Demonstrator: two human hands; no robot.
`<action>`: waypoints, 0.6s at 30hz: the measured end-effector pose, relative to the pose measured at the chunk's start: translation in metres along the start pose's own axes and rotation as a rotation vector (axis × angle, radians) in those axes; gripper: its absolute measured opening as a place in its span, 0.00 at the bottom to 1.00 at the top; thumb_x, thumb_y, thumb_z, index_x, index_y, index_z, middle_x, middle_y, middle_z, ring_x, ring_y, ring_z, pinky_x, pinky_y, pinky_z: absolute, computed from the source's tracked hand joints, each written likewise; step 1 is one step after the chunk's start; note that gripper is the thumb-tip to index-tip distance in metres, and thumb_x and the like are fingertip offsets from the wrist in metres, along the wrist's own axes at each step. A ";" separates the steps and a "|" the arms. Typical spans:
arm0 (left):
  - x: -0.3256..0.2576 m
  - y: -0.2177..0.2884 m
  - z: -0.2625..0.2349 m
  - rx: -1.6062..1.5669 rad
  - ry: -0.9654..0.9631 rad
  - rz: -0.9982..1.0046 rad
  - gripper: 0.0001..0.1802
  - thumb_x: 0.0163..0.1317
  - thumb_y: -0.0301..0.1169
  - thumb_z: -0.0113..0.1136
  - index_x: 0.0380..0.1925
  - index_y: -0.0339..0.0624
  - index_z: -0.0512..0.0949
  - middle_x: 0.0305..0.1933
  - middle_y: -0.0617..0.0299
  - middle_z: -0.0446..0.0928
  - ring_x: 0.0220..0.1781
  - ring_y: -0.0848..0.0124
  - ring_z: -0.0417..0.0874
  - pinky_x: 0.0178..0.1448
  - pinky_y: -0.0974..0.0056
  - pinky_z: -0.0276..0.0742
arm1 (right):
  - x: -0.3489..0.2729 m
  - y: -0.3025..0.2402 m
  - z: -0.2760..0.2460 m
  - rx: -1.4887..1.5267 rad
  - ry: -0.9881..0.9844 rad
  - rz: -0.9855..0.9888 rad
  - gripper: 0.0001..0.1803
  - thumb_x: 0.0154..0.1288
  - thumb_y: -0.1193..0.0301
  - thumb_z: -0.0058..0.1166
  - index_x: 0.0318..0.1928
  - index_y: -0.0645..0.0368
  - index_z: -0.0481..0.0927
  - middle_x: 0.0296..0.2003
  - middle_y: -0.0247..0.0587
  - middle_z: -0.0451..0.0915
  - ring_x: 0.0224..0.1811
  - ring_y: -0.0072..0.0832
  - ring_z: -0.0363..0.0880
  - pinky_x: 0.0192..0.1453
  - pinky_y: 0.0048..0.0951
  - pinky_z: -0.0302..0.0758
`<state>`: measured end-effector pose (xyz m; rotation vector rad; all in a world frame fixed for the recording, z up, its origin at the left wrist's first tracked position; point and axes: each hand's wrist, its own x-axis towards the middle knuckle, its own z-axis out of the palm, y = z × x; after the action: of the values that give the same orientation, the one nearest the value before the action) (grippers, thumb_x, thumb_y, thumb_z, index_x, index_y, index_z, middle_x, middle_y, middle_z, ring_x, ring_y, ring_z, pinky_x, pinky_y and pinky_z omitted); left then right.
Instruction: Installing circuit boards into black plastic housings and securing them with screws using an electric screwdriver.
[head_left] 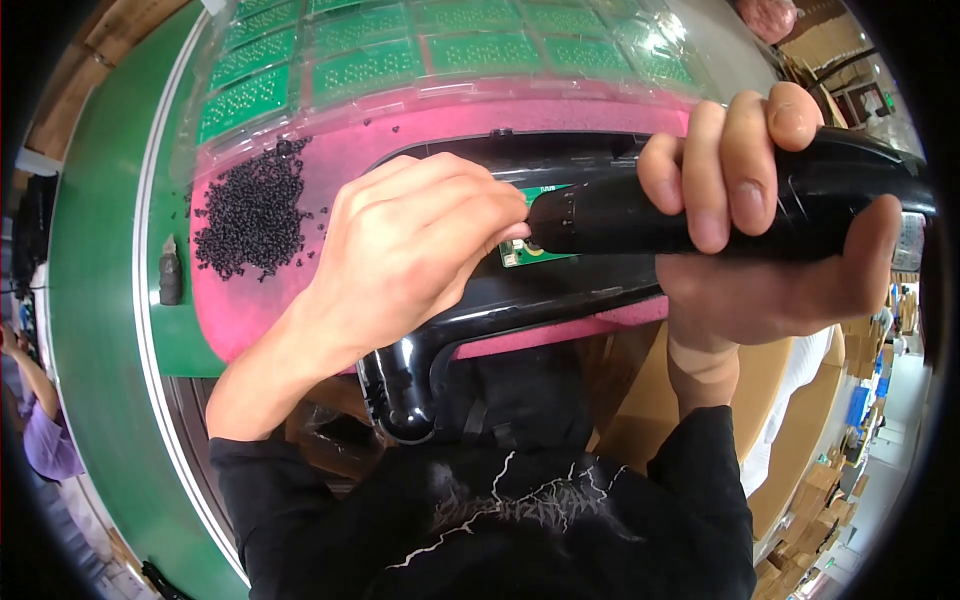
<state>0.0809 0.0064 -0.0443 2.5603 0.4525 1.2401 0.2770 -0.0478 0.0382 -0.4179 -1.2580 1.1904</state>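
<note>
**Driver on the board, fingers steadying the tip**

Here the right hand point(760, 210) is wrapped tight around the black body of an electric screwdriver point(700, 215), four fingers over the top and the thumb beneath, so the tool lies nearly level and points to the person's left. That full fist looks suited to keeping the long barrel from rolling while its nose presses down. At the nose, the left hand point(410, 250) is curled in, its fingertips pinched close around the driver's tip; whether they hold a screw or only guide the bit cannot be told, since the knuckles hide the contact. Either way the pinch seems meant to keep the bit centred on its mark.

Just under the tip sits a small green circuit board point(535, 252), set inside a glossy black plastic housing point(500, 300) whose curved arm runs down toward the person's chest. The housing rests on a pink foam pad point(250, 320), soft enough, I judge, to spare the gloss and stop it sliding. Left of the left hand, on the same pad, lies a loose heap of small black screws point(250, 215), within easy reach. Beyond the hands, a clear tray point(450, 85) holds rows of green circuit boards point(370, 65). The pad sits beside a green conveyor belt point(95, 280).
</note>
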 end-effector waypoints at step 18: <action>-0.005 0.004 -0.007 -0.057 -0.118 -0.370 0.10 0.61 0.27 0.66 0.35 0.37 0.75 0.33 0.54 0.77 0.36 0.54 0.81 0.39 0.56 0.76 | -0.016 0.025 0.010 -0.321 0.162 0.131 0.34 0.59 0.36 0.58 0.40 0.56 0.70 0.20 0.26 0.70 0.18 0.18 0.66 0.25 0.25 0.65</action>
<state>0.0734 0.0015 -0.0427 2.3452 0.8079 0.9510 0.2590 -0.0551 0.0136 -0.8286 -1.2977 1.0409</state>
